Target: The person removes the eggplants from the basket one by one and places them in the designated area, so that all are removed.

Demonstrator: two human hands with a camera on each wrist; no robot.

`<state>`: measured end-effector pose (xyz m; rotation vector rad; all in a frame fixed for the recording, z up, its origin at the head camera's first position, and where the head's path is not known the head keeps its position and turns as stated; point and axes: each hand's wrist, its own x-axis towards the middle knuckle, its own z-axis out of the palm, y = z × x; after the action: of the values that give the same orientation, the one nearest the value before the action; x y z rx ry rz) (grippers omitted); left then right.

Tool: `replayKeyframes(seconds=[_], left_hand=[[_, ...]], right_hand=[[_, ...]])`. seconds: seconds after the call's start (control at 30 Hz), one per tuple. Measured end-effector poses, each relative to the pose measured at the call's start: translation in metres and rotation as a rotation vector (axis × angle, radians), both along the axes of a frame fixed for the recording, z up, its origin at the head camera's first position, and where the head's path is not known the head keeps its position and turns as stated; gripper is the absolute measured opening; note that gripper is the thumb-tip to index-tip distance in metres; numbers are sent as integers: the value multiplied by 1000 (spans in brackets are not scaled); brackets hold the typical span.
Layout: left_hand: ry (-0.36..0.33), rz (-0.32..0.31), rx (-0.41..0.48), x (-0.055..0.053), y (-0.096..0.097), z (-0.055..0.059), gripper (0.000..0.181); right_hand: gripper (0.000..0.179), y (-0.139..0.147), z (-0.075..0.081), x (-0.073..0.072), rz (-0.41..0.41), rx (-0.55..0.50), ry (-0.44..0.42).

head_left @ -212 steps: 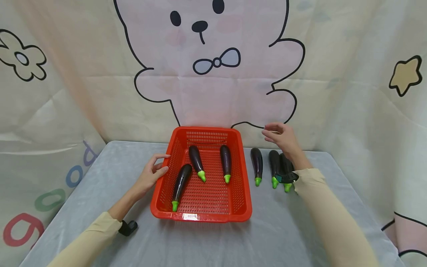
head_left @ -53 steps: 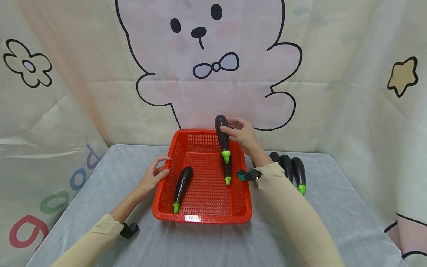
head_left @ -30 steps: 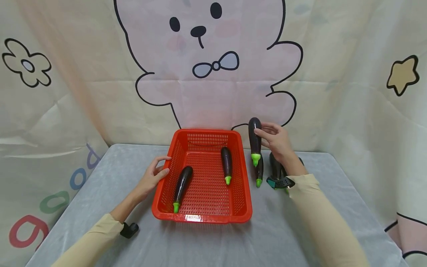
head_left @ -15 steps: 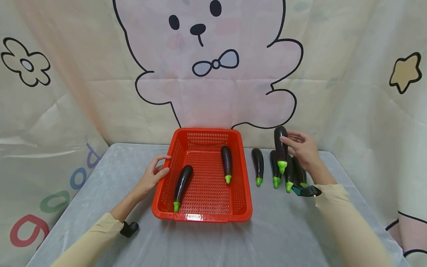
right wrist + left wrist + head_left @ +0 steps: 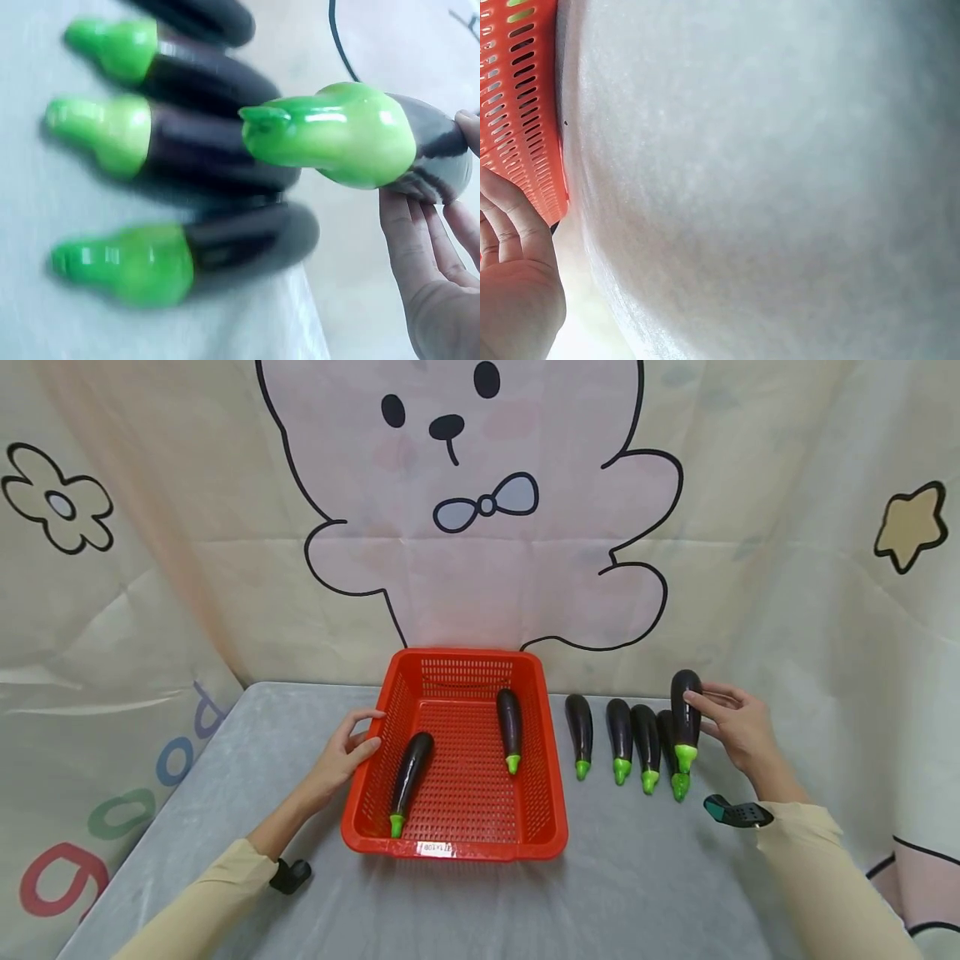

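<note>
A dark purple eggplant [image 5: 686,714] with a green stem is held above the right end of a row of others, partly hiding the last of them from the head view. The right hand [image 5: 738,727] pinches it from the side, thumb on the near face and fingers behind. The hold is toward the thick end, probably because that leaves the stem end free; the right wrist view shows the stem jutting out beyond the fingers.

Four eggplants [image 5: 619,741] lie side by side on the grey-covered worktop [image 5: 637,877], stems toward the person. The held one points the same way, which seems to suit lying in line with them. The leftmost lies a little apart, just beside the basket.

The red basket [image 5: 472,797] stands at the middle, open side up, so its contents are easy to reach. Two more eggplants [image 5: 509,727] are inside, well apart, one by the right wall and one slanting near the left.

The left hand [image 5: 341,752] rests on the basket's left rim, fingers loosely spread, likely to steady it.

Behind hangs a pale curtain [image 5: 487,581] printed with a bear.
</note>
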<state>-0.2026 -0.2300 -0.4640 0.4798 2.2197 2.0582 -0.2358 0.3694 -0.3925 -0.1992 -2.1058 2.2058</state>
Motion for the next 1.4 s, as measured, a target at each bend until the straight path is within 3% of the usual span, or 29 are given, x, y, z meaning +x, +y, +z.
replayKeyframes(seconds=[0.17, 0.5, 0.77, 1.13, 1.4], left_hand=[[-3, 2, -10, -1, 0, 1, 46], [-2, -22, 16, 1, 0, 1, 44], [-1, -28, 12, 1, -1, 1, 45], [2, -19, 4, 2, -1, 3, 45], [-5, -19, -4, 2, 0, 3, 45]], right_hand=[[47, 23, -8, 2, -1, 8, -17], [44, 56, -30, 1, 5, 138, -95], [79, 69, -49, -1, 52, 381, -166], [74, 75, -64, 2, 82, 469, -105], [75, 74, -66, 1, 72, 586, -123]])
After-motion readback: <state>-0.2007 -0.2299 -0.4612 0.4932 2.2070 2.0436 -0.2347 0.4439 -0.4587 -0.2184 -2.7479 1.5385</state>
